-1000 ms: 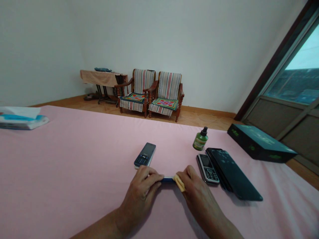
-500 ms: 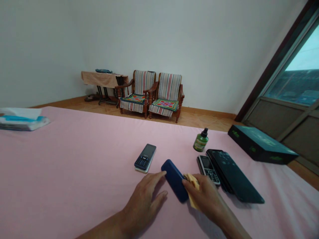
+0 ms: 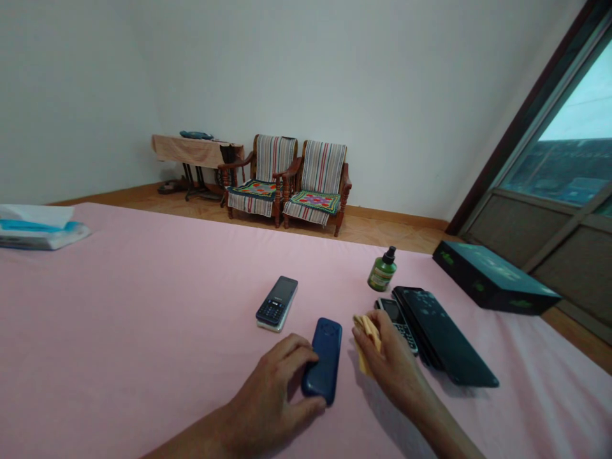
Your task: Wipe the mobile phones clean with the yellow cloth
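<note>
Head view: left hand (image 3: 270, 408) gripping a navy phone (image 3: 325, 360) (right hand (image 3: 389, 357) pinching a yellow cloth (image 3: 367, 335))

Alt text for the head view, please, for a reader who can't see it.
The left hand touches a blue phone on a pink sheet, while the right hand holds a yellow cloth. Two keypad phones and a green bottle are nearby.

Blue phone (image 3: 324, 360): smooth plastic — faint gloss
Yellow cloth (image 3: 367, 341): soft, matt fabric
Pink sheet (image 3: 143, 331): matt woven cloth
Armchairs at 12 o'clock (image 3: 315, 185): glossy wood, striped cloth
</note>
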Demonstrator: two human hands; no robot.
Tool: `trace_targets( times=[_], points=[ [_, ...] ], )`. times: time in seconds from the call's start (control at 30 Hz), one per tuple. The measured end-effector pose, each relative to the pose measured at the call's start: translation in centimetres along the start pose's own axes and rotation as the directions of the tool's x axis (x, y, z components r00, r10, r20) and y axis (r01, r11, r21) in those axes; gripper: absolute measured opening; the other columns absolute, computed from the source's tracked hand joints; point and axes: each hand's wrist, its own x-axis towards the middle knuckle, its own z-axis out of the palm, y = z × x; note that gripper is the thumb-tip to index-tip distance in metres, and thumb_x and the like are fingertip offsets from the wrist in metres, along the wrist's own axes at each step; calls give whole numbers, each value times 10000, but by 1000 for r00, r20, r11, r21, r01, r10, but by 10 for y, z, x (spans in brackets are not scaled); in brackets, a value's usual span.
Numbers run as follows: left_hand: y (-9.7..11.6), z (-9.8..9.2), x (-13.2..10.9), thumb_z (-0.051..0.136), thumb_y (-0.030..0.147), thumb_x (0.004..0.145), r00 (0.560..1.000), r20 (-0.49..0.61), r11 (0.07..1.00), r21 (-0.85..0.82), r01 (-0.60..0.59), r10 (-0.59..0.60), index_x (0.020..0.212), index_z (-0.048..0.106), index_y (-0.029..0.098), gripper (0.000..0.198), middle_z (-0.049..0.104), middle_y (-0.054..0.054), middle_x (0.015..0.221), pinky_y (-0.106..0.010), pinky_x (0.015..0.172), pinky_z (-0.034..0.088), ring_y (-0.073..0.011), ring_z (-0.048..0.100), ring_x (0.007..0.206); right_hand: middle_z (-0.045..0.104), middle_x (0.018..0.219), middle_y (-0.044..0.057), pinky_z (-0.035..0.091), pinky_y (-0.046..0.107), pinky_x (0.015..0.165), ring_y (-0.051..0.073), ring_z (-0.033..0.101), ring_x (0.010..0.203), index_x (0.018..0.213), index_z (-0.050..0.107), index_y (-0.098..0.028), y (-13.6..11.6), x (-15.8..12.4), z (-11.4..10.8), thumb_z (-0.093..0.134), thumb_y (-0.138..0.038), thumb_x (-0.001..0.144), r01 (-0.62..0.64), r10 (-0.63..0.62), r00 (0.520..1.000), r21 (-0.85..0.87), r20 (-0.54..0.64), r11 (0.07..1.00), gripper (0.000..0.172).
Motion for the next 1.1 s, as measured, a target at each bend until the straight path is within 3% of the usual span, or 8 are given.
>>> trace_targets(
  times=[0.17, 0.3, 0.6, 0.9, 1.1],
  points=[
    [5, 5, -6, 684, 1, 717, 999, 44, 1000, -4, -15, 15, 1114, 609, 197, 449, 577, -77, 1095, -320, 901, 487, -221, 576, 1008, 541, 644, -10, 379, 265, 542, 171, 547, 593, 749, 471, -218, -7, 12, 10, 390, -255, 897, 73, -67, 996, -99, 63, 992, 173],
    [0, 10, -7, 729, 18, 732, 998, 65, 1000, 18, 9, -10, 1085, 620, 195, 410, 583, -66, 1059, -320, 862, 499, -220, 583, 966, 558, 717, 18, 389, 280, 618, 178, 538, 677, 745, 509, -195, -1, 24, 24, 418, -118, 834, 150, -140, 986, -116, 92, 982, 149],
    [-1, 11, -5, 799, 55, 714, 997, 72, 998, 48, 36, -39, 1072, 642, 185, 412, 600, -60, 1039, -317, 834, 515, -223, 599, 939, 556, 820, 32, 434, 267, 673, 163, 548, 759, 766, 624, -180, 13, 19, 27, 464, -75, 859, 329, -321, 928, -9, 191, 944, 213],
    [-3, 13, -7, 806, 28, 702, 996, 75, 999, 36, 37, -39, 1056, 642, 195, 424, 603, -37, 1037, -294, 847, 505, -208, 596, 948, 541, 922, 51, 437, 290, 748, 184, 537, 848, 898, 631, -193, 1, -15, 22, 431, -19, 883, 314, -293, 915, -30, 278, 949, 265],
    [-3, 12, -6, 818, 41, 698, 996, 82, 997, 68, 30, -35, 1058, 642, 184, 426, 600, -53, 1058, -303, 854, 505, -217, 595, 958, 562, 893, 67, 429, 305, 764, 204, 510, 867, 881, 686, -170, -1, 12, 30, 482, -18, 873, 355, -313, 916, -145, 250, 924, 254]
  ],
)
